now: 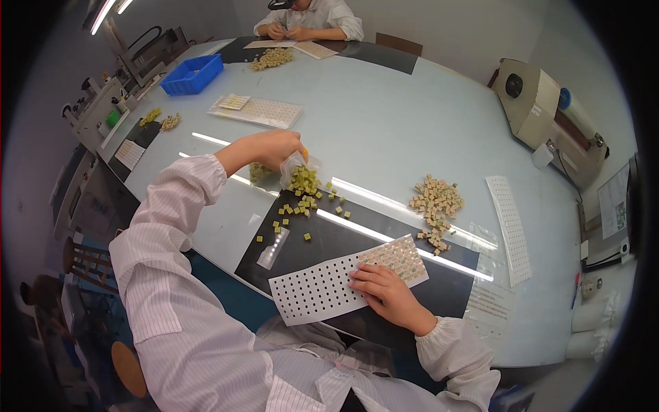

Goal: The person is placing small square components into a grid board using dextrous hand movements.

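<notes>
My left hand (276,147) is closed on a clear plastic bag (291,165), tilted with its mouth toward me. Yellow-green cubes (303,180) lie heaped at the bag's mouth, and several more are scattered nearer me on a black mat (255,257). My right hand (386,292) rests palm down, fingers stretched out, on a white sheet (309,292) with rows of small dark square holes. The sheet's right part is covered with beige and green squares (398,257). A small clear plastic strip (273,248) lies left of the sheet.
A pile of beige cubes (436,206) sits to the right, near another white sheet (508,226). Farther off are a stack of dotted sheets (261,111), a blue bin (192,74) and a beige machine (525,99). Across the table another person (312,24) works beside more cubes.
</notes>
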Tool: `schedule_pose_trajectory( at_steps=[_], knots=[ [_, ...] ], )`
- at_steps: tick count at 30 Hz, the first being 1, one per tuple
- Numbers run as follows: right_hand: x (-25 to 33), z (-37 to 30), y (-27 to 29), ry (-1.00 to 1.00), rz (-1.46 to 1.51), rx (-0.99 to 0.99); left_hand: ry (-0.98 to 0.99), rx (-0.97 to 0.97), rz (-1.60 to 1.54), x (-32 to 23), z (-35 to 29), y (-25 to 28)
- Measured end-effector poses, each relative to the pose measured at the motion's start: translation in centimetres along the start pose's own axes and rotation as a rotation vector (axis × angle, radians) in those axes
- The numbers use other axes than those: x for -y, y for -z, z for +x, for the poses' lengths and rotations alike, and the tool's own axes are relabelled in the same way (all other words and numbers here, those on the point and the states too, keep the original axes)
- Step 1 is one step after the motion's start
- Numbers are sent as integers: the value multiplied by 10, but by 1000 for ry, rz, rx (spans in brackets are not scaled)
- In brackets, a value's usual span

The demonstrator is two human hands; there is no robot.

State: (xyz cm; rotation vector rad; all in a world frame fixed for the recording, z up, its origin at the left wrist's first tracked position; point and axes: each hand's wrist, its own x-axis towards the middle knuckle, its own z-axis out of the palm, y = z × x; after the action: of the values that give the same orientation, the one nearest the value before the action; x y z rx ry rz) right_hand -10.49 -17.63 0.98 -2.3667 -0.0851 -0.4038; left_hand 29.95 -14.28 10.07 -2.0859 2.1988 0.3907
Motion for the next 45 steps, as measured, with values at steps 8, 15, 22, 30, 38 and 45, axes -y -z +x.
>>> schedule_pose_trajectory(
  at_steps=[8,15,22,30,38,45],
  knots=[
    [0,0,0,-3,-11,7,-6,-80,141,15,-4,1],
    [1,1,0,-5,-16,7,-58,-209,-14,28,-18,3],
    [-2,-2,-1,-30,15,19,35,-455,-463,60,-27,-24],
    [-2,0,-1,-36,22,24,74,-352,-1110,91,-24,-36],
    [1,-1,2,-37,-9,9,-45,-630,-1539,82,-16,-20],
    [-1,0,1,-27,9,9,-39,-759,-1720,71,19,14]
  ],
)
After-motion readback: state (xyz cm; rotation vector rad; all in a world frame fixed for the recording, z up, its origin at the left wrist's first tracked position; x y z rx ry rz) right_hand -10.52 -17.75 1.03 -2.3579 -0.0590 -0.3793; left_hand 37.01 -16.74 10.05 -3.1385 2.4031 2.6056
